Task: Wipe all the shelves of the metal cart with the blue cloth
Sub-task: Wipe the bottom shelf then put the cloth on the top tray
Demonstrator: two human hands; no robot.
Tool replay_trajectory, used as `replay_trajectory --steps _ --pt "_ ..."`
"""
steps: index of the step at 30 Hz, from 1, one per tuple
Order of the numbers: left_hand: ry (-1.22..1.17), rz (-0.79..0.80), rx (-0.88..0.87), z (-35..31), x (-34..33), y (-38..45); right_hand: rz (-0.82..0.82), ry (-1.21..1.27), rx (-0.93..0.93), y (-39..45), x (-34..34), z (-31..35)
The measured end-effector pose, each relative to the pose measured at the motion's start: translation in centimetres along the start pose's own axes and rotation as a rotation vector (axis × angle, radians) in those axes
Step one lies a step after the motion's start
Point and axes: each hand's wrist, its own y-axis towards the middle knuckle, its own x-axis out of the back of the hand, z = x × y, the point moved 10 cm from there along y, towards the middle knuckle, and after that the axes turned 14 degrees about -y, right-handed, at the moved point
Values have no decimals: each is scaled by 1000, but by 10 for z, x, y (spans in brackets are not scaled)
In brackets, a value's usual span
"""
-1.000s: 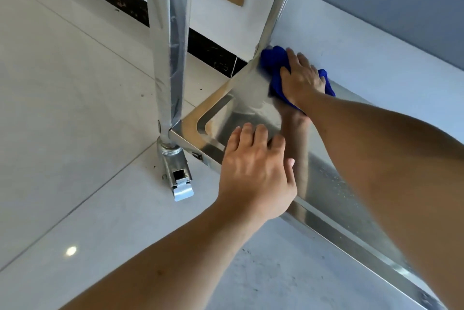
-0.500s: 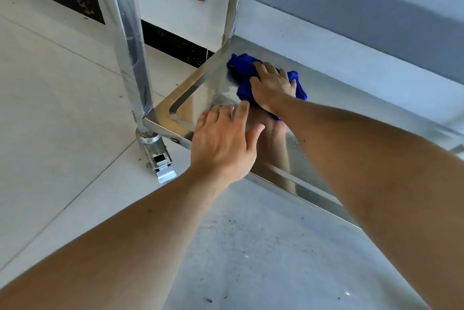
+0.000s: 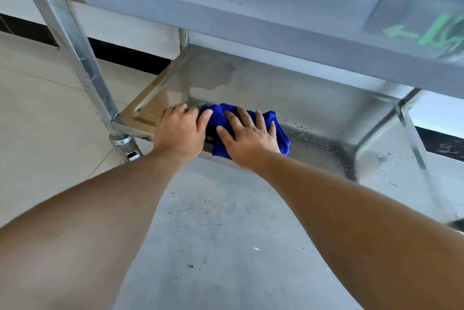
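Blue cloth (image 3: 280, 131) lies bunched at the front edge of the metal cart's bottom shelf (image 3: 313, 108), near its left corner. Two bare forearms reach in from 7 and 5 o'clock. Right hand (image 3: 247, 137) presses flat on the cloth, fingers spread. Left hand (image 3: 180, 131) rests just beside it at 9 o'clock, fingers together over the shelf's rim, thumb touching the cloth. Water droplets speckle the shelf at 3 o'clock. Farther off, the left front post (image 3: 82, 58) rises above a caster (image 3: 125, 146); an upper shelf (image 3: 251, 8) overhangs at 12 o'clock.
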Motion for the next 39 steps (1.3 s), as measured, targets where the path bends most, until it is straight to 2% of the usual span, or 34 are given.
replay_trajectory --steps 4,6,12,18,21,25,31,39 --pt "104 95 59 -9 -8 0 4 -18 16 -32 -3 -14" --pt "123 92 55 -14 -9 -3 8 -13 8 -32 -3 -22" --pt "55 125 -73 -74 -30 13 10 -31 -113 2 -5 -56" --pt "-93 137 -14 -110 -66 30 -7 -94 -148 57 -6 -93" --pt "-140 141 -13 -109 -76 28 -38 -93 -182 90 -2 -113" --pt "-39 201 -32 -107 -89 27 -78 -60 -276 130 5 -135" --pt "33 215 -77 -110 -91 24 -97 -64 -291 183 13 -165" --pt "63 217 -92 -118 -88 24 -89 -77 -296 193 17 -177"
